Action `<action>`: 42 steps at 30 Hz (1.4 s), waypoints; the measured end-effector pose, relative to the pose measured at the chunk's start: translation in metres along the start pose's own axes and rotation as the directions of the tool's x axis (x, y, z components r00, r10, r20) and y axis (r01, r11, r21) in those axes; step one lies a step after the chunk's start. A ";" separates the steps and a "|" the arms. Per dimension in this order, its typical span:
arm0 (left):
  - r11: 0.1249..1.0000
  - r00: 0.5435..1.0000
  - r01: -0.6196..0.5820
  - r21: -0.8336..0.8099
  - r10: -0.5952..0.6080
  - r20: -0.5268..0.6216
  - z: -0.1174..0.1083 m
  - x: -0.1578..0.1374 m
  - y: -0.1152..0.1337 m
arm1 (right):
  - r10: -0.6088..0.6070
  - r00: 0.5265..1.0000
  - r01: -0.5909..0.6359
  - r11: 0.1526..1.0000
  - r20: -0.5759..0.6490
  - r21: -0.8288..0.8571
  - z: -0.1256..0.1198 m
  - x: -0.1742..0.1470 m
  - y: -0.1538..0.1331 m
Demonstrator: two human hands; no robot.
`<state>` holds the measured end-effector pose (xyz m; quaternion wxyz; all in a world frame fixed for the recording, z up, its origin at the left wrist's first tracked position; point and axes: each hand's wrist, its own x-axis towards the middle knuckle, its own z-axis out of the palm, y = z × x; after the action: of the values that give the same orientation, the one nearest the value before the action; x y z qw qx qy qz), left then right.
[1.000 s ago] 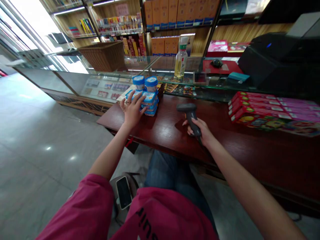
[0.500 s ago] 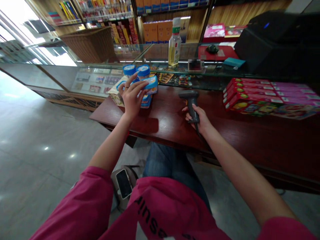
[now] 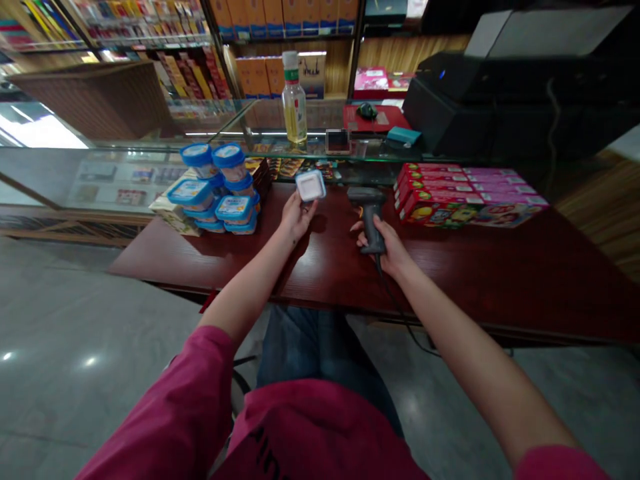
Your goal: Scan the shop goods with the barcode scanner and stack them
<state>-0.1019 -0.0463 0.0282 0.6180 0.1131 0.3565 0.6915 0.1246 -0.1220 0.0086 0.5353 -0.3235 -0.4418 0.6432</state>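
Observation:
My left hand [image 3: 299,215] grips a small square blue-and-white tub [image 3: 311,186], raised a little over the dark wooden counter and tilted so a pale face shows. Wrapped around the handle of a grey barcode scanner [image 3: 371,217] is my right hand [image 3: 389,245], to the right of the tub. The scanner's head points toward the left, and its cord [image 3: 400,308] drops over the counter's front edge. Left of my left hand, several blue-lidded tubs [image 3: 235,209] are stacked in a pile, beside a pale box [image 3: 176,207] partly hidden behind them.
Red and pink boxes [image 3: 450,200] stand in rows on the counter [image 3: 320,267] at right. A bottle of yellowish liquid [image 3: 295,110] stands on the glass case behind. Beyond are a wicker basket [image 3: 100,100], a computer mouse [image 3: 367,111] and a black machine [image 3: 480,100].
My left hand has moved right from the stack, bringing a tub toward the scanner. My right hand still holds the scanner. The whole view has turned to the right.

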 end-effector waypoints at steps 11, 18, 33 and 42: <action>0.996 0.986 0.089 -0.001 -0.088 0.144 -0.003 0.031 -0.007 | -0.007 0.999 0.008 1.000 0.042 -0.020 0.009 -0.004 -0.001; 0.990 0.974 0.138 0.019 -0.140 0.176 -0.006 0.033 -0.012 | 0.005 0.999 -0.005 1.000 0.040 0.016 0.015 -0.004 -0.002; 0.992 0.977 0.129 0.016 -0.130 0.168 0.003 0.021 -0.009 | -0.006 0.997 0.002 0.999 0.076 0.043 0.014 0.002 0.003; 0.753 0.892 -0.372 0.543 0.127 0.435 -0.013 -0.009 -0.026 | -0.186 0.973 0.191 0.981 -0.135 0.021 -0.010 -0.024 -0.019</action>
<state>-0.0877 -0.0595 0.0047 0.5036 0.4830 0.4186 0.5812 0.1466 -0.1428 0.0201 0.6275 -0.3129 -0.4230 0.5740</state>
